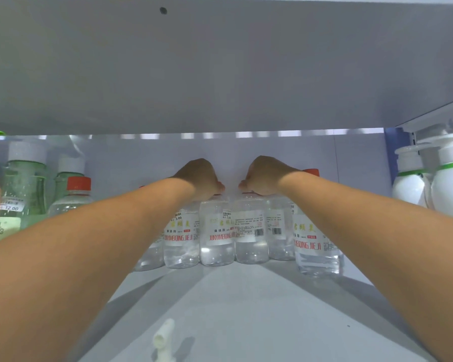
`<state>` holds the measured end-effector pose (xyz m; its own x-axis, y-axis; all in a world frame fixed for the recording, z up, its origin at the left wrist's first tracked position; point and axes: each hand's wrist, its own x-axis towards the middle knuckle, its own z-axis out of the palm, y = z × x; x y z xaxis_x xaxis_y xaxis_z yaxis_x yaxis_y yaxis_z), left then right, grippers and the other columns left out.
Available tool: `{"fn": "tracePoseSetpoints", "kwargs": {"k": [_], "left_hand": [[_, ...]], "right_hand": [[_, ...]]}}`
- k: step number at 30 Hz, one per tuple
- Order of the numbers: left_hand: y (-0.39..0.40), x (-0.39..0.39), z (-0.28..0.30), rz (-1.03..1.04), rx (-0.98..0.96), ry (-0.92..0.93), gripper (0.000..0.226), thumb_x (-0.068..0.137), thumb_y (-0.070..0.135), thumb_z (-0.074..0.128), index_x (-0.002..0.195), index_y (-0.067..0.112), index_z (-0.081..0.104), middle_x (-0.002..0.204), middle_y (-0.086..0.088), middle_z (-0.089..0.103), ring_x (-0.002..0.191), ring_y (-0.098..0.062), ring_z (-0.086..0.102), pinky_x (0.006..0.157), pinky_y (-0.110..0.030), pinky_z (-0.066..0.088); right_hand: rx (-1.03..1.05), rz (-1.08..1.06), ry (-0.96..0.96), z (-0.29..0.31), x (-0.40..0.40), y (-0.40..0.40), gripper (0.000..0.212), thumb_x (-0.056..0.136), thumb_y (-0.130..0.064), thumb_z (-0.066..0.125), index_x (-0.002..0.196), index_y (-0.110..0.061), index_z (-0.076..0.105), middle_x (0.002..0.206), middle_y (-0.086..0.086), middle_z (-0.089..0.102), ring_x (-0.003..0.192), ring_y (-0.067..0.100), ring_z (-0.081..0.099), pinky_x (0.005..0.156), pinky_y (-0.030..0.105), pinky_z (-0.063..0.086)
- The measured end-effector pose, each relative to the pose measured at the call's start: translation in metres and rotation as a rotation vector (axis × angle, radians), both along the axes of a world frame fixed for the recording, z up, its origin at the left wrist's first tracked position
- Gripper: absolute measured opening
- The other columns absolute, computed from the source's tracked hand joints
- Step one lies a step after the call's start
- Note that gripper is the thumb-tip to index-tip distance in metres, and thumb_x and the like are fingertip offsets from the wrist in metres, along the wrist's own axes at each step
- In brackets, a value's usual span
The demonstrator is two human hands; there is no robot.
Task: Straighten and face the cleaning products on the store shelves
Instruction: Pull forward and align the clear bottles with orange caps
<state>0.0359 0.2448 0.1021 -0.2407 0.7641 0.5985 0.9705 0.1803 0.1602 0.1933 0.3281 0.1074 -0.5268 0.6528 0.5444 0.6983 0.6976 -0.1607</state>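
Counts, head view. Clear bottles point(216, 231) with red lettering, 12 o'clock: six visible. Green bottles point(24, 184), 9 o'clock: two. White pump bottles point(450, 184), 3 o'clock: two. Small white plastic piece point(164, 338), 6 o'clock: one. Hands: two.

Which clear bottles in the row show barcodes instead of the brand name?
Two: the bottle under the right hand, barcode, and its right neighbour. The others show red lettering.
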Motion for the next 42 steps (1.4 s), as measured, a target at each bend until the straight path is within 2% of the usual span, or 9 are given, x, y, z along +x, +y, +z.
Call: {"fn": "tracePoseSetpoints", "kwargs": {"k": [7,13,17,21,25,29,35,38,42], "left_hand": [[-0.004,-0.003,0.000,-0.056,-0.030,-0.027,0.019,0.096,0.026,0.064,0.100,0.014,0.078,0.100,-0.005,0.076,0.096,-0.026,0.069,0.093,-0.040,0.056],[-0.005,-0.004,-0.004,-0.017,0.003,-0.027,0.034,0.094,0.040,0.065,0.090,0.007,0.073,0.094,-0.012,0.074,0.090,-0.029,0.069,0.084,-0.039,0.054],[-0.008,-0.002,-0.006,-0.014,-0.016,-0.027,0.034,0.097,0.037,0.064,0.098,0.005,0.076,0.099,-0.015,0.074,0.093,-0.029,0.068,0.088,-0.039,0.054],[-0.008,0.002,-0.008,0.002,-0.006,-0.017,0.034,0.098,0.034,0.062,0.103,0.003,0.075,0.105,-0.016,0.074,0.097,-0.030,0.068,0.090,-0.039,0.053],[-0.009,0.002,-0.010,0.009,-0.010,-0.022,0.030,0.099,0.034,0.061,0.103,0.007,0.073,0.105,-0.013,0.073,0.096,-0.028,0.066,0.087,-0.037,0.052],[-0.008,0.000,-0.010,0.002,-0.010,-0.028,0.031,0.099,0.035,0.060,0.104,0.007,0.074,0.106,-0.013,0.073,0.097,-0.028,0.067,0.087,-0.037,0.052],[-0.005,-0.004,-0.010,0.005,-0.008,-0.027,0.030,0.098,0.036,0.061,0.102,0.009,0.074,0.103,-0.011,0.073,0.095,-0.027,0.066,0.087,-0.038,0.052],[-0.003,-0.007,-0.010,0.006,-0.010,-0.031,0.028,0.097,0.038,0.061,0.101,0.014,0.073,0.101,-0.006,0.072,0.092,-0.023,0.065,0.082,-0.034,0.051],[-0.004,-0.004,-0.013,0.023,0.009,-0.009,0.029,0.098,0.040,0.058,0.113,0.017,0.068,0.113,-0.002,0.069,0.095,-0.019,0.063,0.084,-0.032,0.049]], "right_hand": [[-0.060,0.009,-0.071,-0.002,0.004,-0.016,0.030,0.106,-0.005,0.043,0.123,0.000,0.067,0.117,0.013,0.068,0.091,0.023,0.055,0.084,0.030,0.047],[-0.008,0.009,-0.032,-0.001,0.001,-0.005,0.054,0.102,-0.040,0.059,0.056,-0.011,0.052,0.056,0.003,0.054,0.056,0.022,0.054,0.075,0.033,0.048],[-0.002,0.027,-0.003,-0.003,0.001,-0.005,0.038,0.101,-0.032,0.062,0.071,-0.010,0.057,0.068,0.005,0.058,0.065,0.022,0.058,0.060,0.027,0.041],[-0.035,0.052,-0.037,-0.002,0.003,-0.013,0.028,0.101,-0.022,0.059,0.119,-0.004,0.072,0.113,0.014,0.072,0.091,0.025,0.059,0.090,0.037,0.053],[-0.052,0.052,-0.075,-0.002,0.004,-0.014,0.014,0.101,-0.012,0.053,0.094,-0.008,0.065,0.094,0.009,0.059,0.082,0.024,0.052,0.075,0.030,0.043],[0.010,0.035,0.003,-0.003,0.004,-0.010,0.042,0.102,-0.033,0.058,0.068,-0.009,0.052,0.068,0.005,0.054,0.063,0.020,0.052,0.061,0.027,0.039],[-0.003,0.052,-0.013,-0.004,0.004,-0.009,0.030,0.103,-0.027,0.056,0.110,-0.002,0.071,0.107,0.012,0.072,0.099,0.028,0.068,0.071,0.026,0.046],[0.021,0.054,-0.035,-0.004,0.007,-0.012,0.032,0.104,-0.031,0.056,0.099,-0.002,0.068,0.099,0.011,0.070,0.095,0.028,0.066,0.074,0.028,0.047],[0.138,0.081,0.081,0.017,0.028,-0.039,0.038,0.104,-0.042,0.053,0.117,-0.011,0.069,0.117,0.004,0.067,0.104,0.023,0.063,0.086,0.032,0.048]]}}
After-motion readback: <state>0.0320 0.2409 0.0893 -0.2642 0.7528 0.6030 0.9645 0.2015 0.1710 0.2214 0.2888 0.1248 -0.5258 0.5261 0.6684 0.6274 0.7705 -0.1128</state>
